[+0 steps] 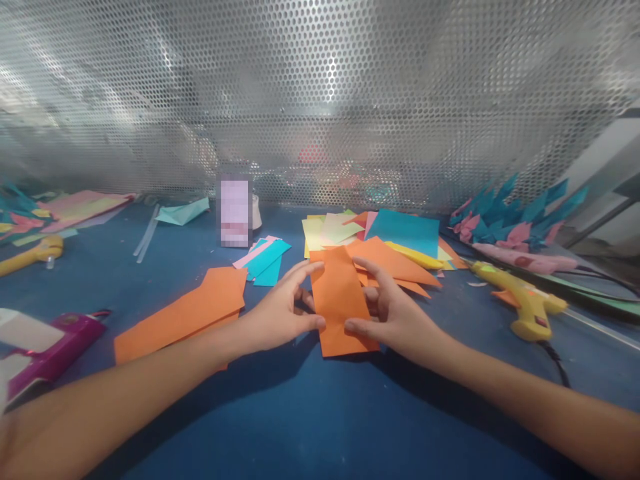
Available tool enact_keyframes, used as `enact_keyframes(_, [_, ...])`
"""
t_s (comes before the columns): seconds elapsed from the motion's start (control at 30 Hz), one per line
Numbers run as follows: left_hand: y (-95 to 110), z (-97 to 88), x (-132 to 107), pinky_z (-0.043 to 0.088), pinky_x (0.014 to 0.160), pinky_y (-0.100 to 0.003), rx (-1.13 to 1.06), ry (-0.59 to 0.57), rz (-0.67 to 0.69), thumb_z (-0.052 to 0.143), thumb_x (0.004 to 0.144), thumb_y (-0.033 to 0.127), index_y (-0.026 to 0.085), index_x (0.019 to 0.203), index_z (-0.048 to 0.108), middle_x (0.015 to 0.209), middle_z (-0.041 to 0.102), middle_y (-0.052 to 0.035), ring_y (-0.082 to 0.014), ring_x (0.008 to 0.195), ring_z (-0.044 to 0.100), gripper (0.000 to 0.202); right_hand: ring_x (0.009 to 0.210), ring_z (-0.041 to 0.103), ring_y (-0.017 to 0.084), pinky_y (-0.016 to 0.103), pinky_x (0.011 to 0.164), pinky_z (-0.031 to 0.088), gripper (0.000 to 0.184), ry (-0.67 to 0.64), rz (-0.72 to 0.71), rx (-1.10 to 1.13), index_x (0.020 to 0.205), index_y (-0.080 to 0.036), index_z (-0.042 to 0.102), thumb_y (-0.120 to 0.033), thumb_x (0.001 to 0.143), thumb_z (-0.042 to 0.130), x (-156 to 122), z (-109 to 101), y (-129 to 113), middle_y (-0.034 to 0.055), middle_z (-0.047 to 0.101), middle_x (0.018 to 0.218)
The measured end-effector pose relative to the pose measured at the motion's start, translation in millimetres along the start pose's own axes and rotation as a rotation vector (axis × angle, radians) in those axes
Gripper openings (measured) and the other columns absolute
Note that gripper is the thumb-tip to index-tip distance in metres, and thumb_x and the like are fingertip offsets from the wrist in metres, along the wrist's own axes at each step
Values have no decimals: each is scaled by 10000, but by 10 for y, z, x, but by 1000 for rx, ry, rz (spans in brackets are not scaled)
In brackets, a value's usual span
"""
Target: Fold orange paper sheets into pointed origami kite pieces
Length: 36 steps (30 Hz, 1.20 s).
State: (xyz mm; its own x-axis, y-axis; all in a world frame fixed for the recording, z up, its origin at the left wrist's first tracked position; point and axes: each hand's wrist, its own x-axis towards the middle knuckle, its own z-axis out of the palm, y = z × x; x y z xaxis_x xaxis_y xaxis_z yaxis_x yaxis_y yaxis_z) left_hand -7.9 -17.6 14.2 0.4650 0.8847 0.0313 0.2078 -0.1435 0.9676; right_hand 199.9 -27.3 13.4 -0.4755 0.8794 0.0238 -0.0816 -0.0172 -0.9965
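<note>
An orange sheet of paper [340, 293], long and rectangular, is held up between both hands above the blue table. My left hand [285, 303] grips its left edge, thumb in front and the other fingers partly behind it. On the opposite edge my right hand [393, 303] pinches the same sheet, thumb on the near face. Left of it lie folded orange papers [200, 307], partly hidden by my left forearm. More orange pieces [400, 263] rest just behind my right hand.
A yellow glue gun [533, 303] with a cord lies right; a magenta glue gun [60, 350] sits left. Blue and pink strips [270, 260], a blue sheet [405, 232] and a blurred upright phone-like screen [235, 213] stand farther back, before a perforated metal panel [320, 100].
</note>
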Motion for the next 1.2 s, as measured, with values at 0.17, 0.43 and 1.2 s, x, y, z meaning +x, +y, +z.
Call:
enact_keyframes(0.17, [47,5,-13,507,524,-204,13,-1,-36,671,680,115,308,1343,362,1487,207,-80,-107,788,523,757,880,684,221,396,770,560,979,-1,-11,17,1412,-283,31,-249,717,720,-16,18,14,72,650,1060])
enact_keyframes(0.43, [42,-30,-34,512,574,-240,157,-21,-6,609,679,99,282,1345,360,1501,152,-85,-98,771,517,734,647,602,176,313,591,503,557,114,-168,-676,1330,-216,354,-287,831,590,-53,-42,-1,1,596,732])
enact_keyframes(1.2, [250,-92,-48,455,648,-287,288,-192,-316,668,622,209,103,1421,270,871,566,-38,-184,775,563,898,925,541,194,336,786,437,314,-281,-485,-1258,1180,-219,608,-189,958,388,-52,-62,-50,93,604,1098])
